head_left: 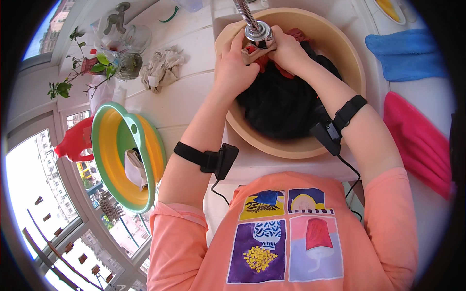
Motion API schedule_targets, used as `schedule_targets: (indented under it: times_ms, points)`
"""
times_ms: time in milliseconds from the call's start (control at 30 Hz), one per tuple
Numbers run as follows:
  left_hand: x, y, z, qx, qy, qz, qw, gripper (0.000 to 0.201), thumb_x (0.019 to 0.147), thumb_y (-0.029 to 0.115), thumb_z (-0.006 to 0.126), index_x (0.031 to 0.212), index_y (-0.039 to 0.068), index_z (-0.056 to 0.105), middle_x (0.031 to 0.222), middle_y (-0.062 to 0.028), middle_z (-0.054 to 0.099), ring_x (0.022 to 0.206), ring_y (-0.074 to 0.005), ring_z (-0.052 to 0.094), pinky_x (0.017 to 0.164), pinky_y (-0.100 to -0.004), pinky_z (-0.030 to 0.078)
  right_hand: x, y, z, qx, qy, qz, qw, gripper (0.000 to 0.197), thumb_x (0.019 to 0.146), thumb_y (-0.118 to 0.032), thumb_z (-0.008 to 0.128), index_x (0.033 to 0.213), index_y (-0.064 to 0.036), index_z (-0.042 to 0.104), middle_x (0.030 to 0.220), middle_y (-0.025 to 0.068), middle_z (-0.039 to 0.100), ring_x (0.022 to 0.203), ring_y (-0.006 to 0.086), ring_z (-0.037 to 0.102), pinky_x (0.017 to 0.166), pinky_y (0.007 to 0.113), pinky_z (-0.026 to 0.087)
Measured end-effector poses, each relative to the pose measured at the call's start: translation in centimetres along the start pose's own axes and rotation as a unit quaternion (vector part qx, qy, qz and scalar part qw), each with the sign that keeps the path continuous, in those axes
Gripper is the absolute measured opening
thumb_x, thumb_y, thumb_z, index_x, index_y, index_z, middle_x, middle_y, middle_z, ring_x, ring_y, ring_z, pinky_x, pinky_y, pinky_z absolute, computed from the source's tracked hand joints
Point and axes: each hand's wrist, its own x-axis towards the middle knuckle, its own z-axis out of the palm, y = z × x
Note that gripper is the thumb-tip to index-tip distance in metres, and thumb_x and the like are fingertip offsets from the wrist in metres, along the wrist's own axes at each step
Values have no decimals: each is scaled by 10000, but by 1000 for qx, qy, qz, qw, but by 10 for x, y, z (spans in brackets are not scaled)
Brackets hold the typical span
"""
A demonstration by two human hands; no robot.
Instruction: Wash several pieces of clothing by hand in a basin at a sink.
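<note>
My left hand (236, 68) is closed on a beige and red piece of cloth (261, 62) over the far part of a tan plastic basin (291, 149). From the other side, my right hand (290, 51) grips the same cloth, its fingers bent beside the metal faucet head (258, 33). The faucet hangs right above the cloth and hides part of it and some fingertips. Below my hands, a heap of black clothing (281, 109) fills much of the basin. A darker red fabric (298, 35) shows at the basin's far side.
Left stands a green and yellow basin (154, 155) with a pale cloth (135, 169) inside, beside a red jug (77, 139). A crumpled grey rag (162, 68) and a plant in a glass jar (128, 65) lie farther back. Blue (407, 54) and pink (417, 140) cloths lie right.
</note>
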Motion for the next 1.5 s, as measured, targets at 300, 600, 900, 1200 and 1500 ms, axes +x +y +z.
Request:
schedule_targets:
  times_ms: [300, 600, 900, 1200, 1500]
  points:
    - [-2, 14, 5, -400, -168, -97, 896, 905, 654, 76, 808, 1414, 79, 317, 1285, -86, 520, 1187, -195, 508, 1004, -339, 431, -8, -26, 11, 526, -38, 105, 843, 505, 667, 152, 472, 1139, -22, 505, 1030, 62, 551, 992, 185, 537, 845, 321, 464]
    - [-16, 20, -8, -550, -212, -261, 765, 711, 762, 170, 791, 1343, 155, 382, 1237, -75, 526, 1098, -240, 563, 886, -387, 491, -19, -24, 8, 755, -116, 117, 634, 482, 654, 182, 357, 1070, -13, 502, 1021, 103, 555, 946, 228, 570, 858, 341, 485]
    - [-6, 16, 8, -551, -206, -340, 734, 372, 842, 218, 724, 1159, 174, 533, 1021, -36, 599, 899, -186, 589, 802, -358, 497, -24, -28, -9, 792, -130, 163, 574, 453, 637, 22, 393, 1075, 2, 504, 1057, 131, 570, 980, 263, 547, 941, 381, 433]
    - [5, 35, 18, -529, -159, -310, 774, 256, 909, 129, 595, 1144, 159, 497, 939, -27, 642, 765, -152, 657, 673, -323, 551, -26, -38, -18, 155, 76, -166, 971, 734, 725, -205, 773, 1326, -49, 382, 1284, 157, 442, 1248, 323, 393, 1072, 419, 293]
    - [21, 54, 32, -499, -159, -294, 800, 378, 886, 134, 637, 1208, 145, 440, 1016, -44, 624, 849, -183, 670, 752, -377, 578, -19, -6, -58, 90, 106, -194, 971, 507, 708, -88, 698, 1179, -37, 516, 1111, 123, 545, 1085, 288, 515, 963, 395, 402]
